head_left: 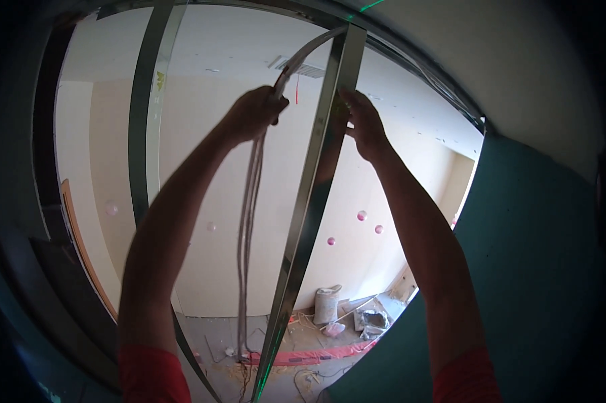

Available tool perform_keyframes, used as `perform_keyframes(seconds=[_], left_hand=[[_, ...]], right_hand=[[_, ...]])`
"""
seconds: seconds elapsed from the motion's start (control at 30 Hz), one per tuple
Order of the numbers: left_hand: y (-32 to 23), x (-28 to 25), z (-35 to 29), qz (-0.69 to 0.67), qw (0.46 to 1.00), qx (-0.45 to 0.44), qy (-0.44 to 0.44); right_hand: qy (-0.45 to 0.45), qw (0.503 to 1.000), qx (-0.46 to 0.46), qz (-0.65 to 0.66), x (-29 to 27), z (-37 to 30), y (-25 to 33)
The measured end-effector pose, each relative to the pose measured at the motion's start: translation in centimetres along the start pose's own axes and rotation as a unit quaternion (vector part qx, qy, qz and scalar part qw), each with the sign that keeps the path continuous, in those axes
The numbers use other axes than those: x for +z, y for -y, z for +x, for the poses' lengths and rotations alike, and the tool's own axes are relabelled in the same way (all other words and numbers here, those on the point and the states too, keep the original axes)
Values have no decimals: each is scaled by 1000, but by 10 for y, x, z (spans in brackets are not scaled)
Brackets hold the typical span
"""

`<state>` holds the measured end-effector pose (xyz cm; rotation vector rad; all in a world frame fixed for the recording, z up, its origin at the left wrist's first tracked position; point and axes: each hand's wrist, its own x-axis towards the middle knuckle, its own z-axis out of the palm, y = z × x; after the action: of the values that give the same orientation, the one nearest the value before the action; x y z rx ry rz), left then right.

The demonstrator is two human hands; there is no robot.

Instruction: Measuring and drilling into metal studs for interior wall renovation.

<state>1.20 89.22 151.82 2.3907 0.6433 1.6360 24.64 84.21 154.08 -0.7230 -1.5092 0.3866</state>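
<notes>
Both my arms reach up in front of me. My left hand [254,113] is closed around a bundle of grey cables [247,221]. Above the fist the bundle curves to the right, up to the top of a metal stud [308,195]; below, it hangs down to the floor. The stud runs from the overhead track down to the lower edge of view and leans, its top farther right than its foot. High on its right side, my right hand [367,124] grips the stud, with the fingertips partly hidden behind the metal.
Another metal stud [144,114] stands at the left. A metal track [424,67] crosses overhead, with cables along it. A dark green wall board [531,242] fills the right. Beyond the studs are a pale wall, a standing sack [326,305], a red strip [316,356] and debris on the floor.
</notes>
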Motion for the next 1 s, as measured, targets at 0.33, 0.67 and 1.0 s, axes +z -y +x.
perform_keyframes(seconds=[0.33,0.67,1.0], left_hand=[[-13,-82,70,170,974,75,-133],[-21,-102,126,299,942,57,-139],[-7,-96,124,317,934,115,-117]], right_hand=[[12,994,-106,25,12,45,17],[-49,991,-126,-14,21,50,12],[-42,986,-152,45,36,56,2]])
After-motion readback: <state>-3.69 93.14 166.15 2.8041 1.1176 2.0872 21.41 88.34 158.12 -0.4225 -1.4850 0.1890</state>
